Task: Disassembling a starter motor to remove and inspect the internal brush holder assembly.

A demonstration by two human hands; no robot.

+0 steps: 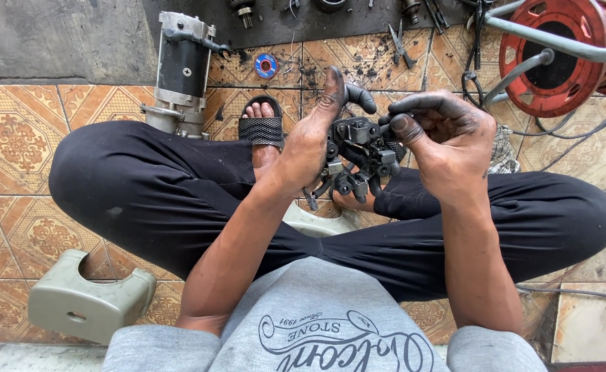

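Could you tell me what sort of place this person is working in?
Probably a small motor-repair workshop on a tiled floor: a black-and-silver cylindrical motor stands upright, a red cable reel lies nearby, and grease-blackened hands hold a black metal assembly.

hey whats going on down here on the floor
A person sits low over a patterned tile floor, knees spread, holding a small black greasy metal assembly in both hands. The left hand grips its left side and the right hand pinches its top edge; both are smeared dark with grease. A cylindrical motor unit stands upright by the left knee, a red cable reel lies at the upper right, and a grey plastic stool lies tipped at the lower left.
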